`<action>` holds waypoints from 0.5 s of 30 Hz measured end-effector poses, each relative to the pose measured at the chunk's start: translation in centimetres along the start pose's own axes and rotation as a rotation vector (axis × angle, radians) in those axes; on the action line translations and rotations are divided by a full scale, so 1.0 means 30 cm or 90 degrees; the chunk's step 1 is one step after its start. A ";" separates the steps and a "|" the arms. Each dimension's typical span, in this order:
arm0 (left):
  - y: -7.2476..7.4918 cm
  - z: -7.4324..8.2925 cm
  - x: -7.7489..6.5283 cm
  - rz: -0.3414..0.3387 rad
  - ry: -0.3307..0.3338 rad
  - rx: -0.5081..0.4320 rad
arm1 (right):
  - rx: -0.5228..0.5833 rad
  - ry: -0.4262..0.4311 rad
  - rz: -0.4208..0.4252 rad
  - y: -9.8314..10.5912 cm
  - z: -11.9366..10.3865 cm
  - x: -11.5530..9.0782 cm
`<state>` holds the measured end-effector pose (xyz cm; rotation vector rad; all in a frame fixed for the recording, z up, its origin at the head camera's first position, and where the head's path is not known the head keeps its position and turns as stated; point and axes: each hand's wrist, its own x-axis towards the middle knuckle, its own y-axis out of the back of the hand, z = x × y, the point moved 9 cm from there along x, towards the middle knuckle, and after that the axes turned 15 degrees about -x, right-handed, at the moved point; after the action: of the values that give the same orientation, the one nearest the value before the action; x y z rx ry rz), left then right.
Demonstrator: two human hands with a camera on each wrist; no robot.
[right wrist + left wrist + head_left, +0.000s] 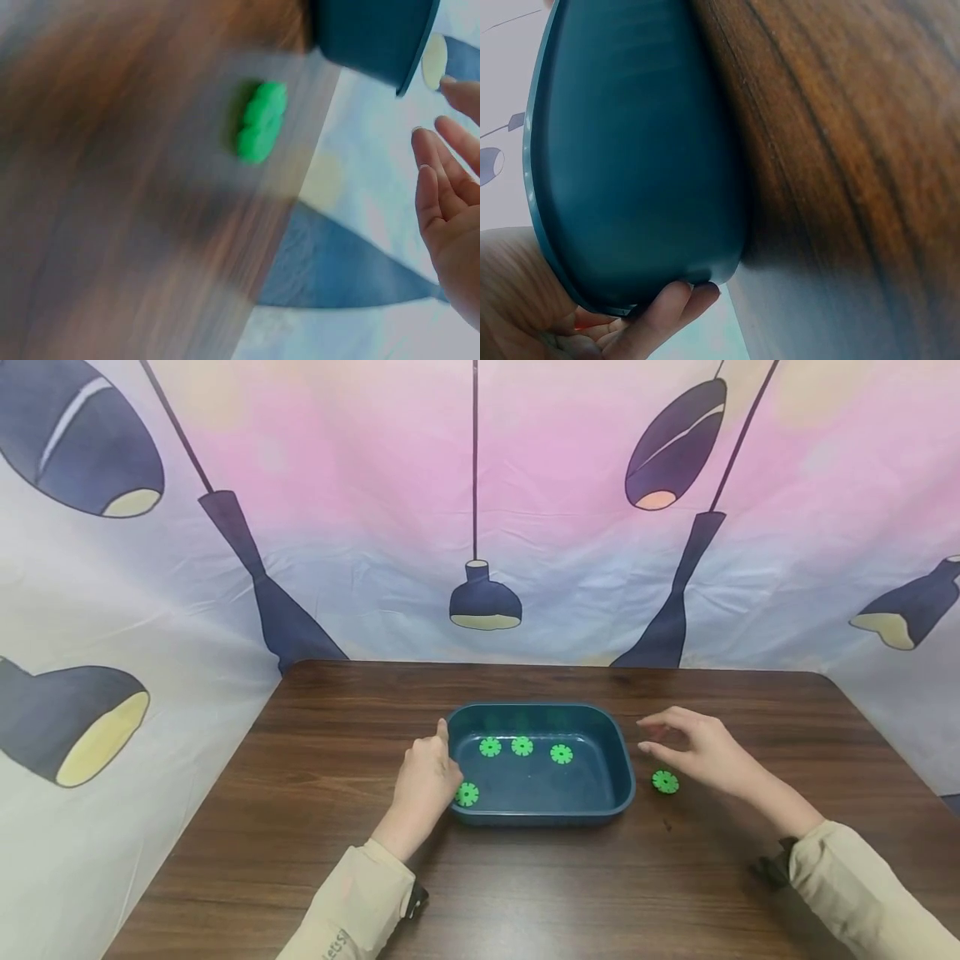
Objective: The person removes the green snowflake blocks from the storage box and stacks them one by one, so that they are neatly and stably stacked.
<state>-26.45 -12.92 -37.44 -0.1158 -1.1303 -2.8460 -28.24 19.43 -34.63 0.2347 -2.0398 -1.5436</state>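
Discs, four of them and all green, lie in the blue-green tub on the brown desk. Three are near the tub's back side, and one is in the front left corner, right by the left hand. That hand grips the tub's left end. One more disc lies on the desk, to the right of the tub. Near it, the right hand hangs in the air, thumb and fingers apart. Cloth with lamp pictures hangs behind.
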 end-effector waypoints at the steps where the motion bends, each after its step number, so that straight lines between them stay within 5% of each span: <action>1: -0.001 0.000 0.001 -0.003 0.000 0.000 | 0.010 -0.002 0.001 -0.004 -0.009 0.011; 10: 0.003 0.010 0.004 0.008 -0.017 0.021 | 0.038 0.065 -0.006 -0.073 -0.123 0.112; 15: 0.001 0.008 -0.001 0.005 -0.013 0.020 | 0.036 0.094 -0.066 -0.143 -0.175 0.157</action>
<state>-26.41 -12.78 -37.26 -0.1460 -1.1748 -2.8260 -30.15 11.54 -36.14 0.4691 -1.9840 -1.4851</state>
